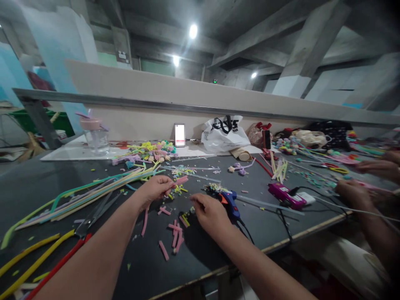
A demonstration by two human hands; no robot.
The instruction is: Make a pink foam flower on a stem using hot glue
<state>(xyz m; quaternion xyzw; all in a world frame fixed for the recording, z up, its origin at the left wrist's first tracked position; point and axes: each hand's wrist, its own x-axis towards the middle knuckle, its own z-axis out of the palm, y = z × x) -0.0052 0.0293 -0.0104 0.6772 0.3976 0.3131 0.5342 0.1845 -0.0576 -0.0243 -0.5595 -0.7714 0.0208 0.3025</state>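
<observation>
My left hand [155, 188] is closed around a short pink pipe-cleaner piece [181, 180], held just above the dark table [37, 183]. My right hand [208, 211] rests palm down on the table with its fingertips pinched at small scraps near its left side; what it grips is too small to tell. Several cut pink pieces [174, 233] lie scattered between and in front of my hands. A blue glue gun [230, 203] lies just right of my right hand, its cord running off the table edge.
Long yellow, green and purple pipe cleaners [93, 191] fan out at the left, scissors [90, 218] among them. A pink glue gun [285, 195] lies right. Another person's hands [356, 193] work at the far right. A clear bottle [95, 134], phone [179, 135] and white bag [223, 133] stand behind.
</observation>
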